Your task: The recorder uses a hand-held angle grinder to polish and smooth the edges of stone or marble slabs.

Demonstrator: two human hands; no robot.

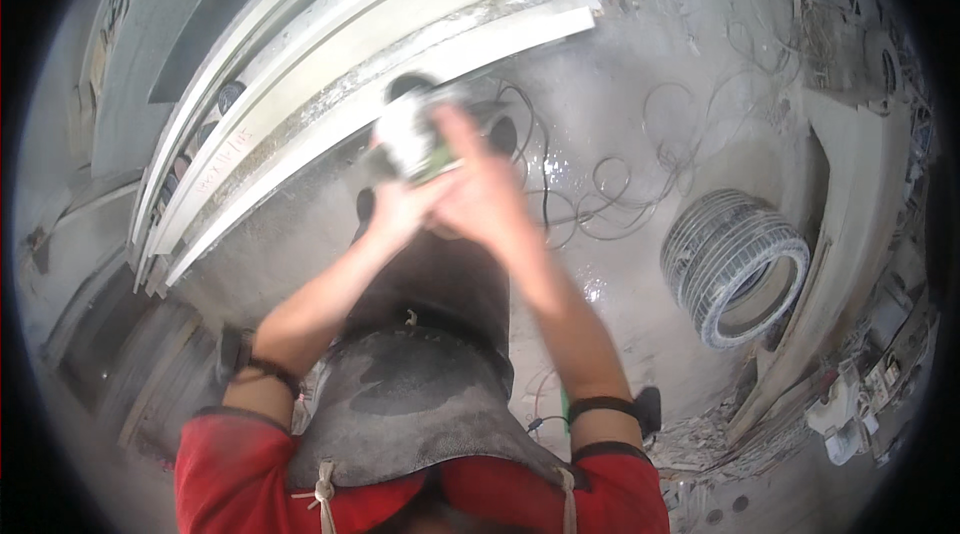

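Observation:
In front of my apron, a white and green object [405, 134] is held up between my two hands. Motion smears it, so I cannot make out its kind. My left hand [402, 209] closes around its lower left side. On the other side my right hand [478, 189] grips it, with a finger lying up along its edge. A dark round shape [410, 84] shows at the object's far end; whether it belongs to the object I cannot tell. Just beyond are long pale slabs [430, 59], lying side by side.
A dark apron [420, 384] covers my front. Loops of thin cable or hose [610, 179] lie on the wet grey floor to the right. Farther right, stacked tires [735, 264] stand beside a long grey slab [850, 194]. Rubble and scraps [850, 414] line the far right.

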